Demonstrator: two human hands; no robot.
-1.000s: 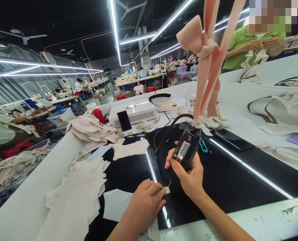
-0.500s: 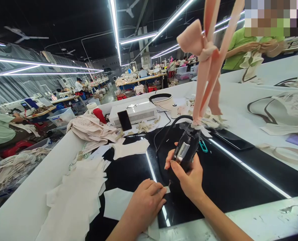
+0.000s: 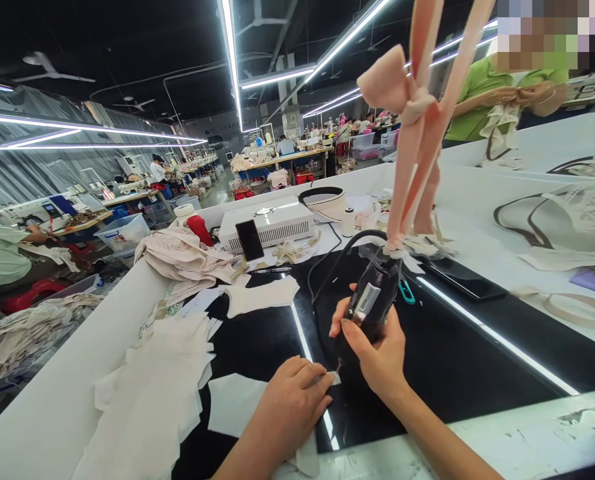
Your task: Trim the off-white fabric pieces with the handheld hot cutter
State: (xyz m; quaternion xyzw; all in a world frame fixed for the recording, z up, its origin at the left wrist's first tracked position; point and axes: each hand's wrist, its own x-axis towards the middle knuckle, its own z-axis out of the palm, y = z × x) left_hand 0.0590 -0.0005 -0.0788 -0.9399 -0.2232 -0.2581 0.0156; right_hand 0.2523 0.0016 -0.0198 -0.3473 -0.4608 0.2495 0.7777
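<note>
My right hand (image 3: pixel 377 350) is wrapped round a black corded handheld power tool (image 3: pixel 370 297), which hangs from knotted pink fabric straps (image 3: pixel 412 133). The tool's thin tip points down at the black glossy work surface, close to my left fingertips. With its fingers together and curled, my left hand (image 3: pixel 295 403) holds a white fabric piece (image 3: pixel 235 400) down on that surface. Most of this piece lies under the hand and forearm; a small end shows beyond the fingertips, by the tip. Another cut white piece (image 3: pixel 262 297) lies farther back.
Overlapping white pieces (image 3: pixel 150 393) are at the left, with a beige cloth heap (image 3: pixel 185 257) behind. At the back stand a phone (image 3: pixel 249 240) and a white metal box (image 3: pixel 267 223). Teal snips (image 3: pixel 406 291) and a dark tablet-like slab (image 3: pixel 465 279) lie right. A person in green (image 3: pixel 482 100) handles cloth.
My hands and the tool keep almost the same place. The pink straps have shifted very slightly to the right.
</note>
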